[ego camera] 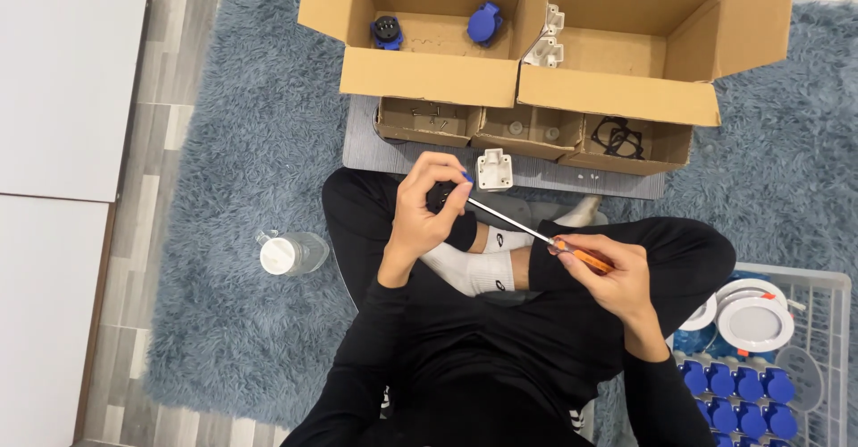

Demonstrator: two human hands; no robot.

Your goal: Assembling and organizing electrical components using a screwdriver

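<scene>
A grey rug [250, 143] covers the floor. At twelve o'clock stand two open boxes [429, 76], three small trays [429, 123] before them. At four o'clock a basket [827, 286] holds blue sockets [733, 389]. Centre: the left hand [420, 215] is closed around a black-and-blue socket [440, 197]. The right hand [612, 277] grips an orange-handled screwdriver [536, 232], tip at the socket. A white part [493, 169] lies just above.
</scene>
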